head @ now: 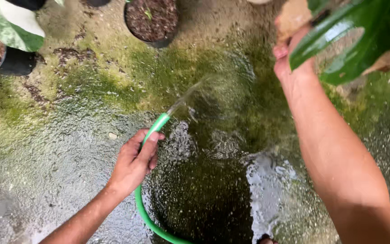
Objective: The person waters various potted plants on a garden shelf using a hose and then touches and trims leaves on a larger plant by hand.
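Head view: wet, mossy concrete floor [91, 90] with potted soil [152, 18] nearby. The left hand [134, 162] is closed around a green hose [159, 124] spraying water (floor already soaked). The right hand [290, 54] pinches a glossy leaf [353, 40], which looks wet.

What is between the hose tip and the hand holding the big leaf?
In the head view, only spraying water and wet, mossy ground separate the hose from the right hand.
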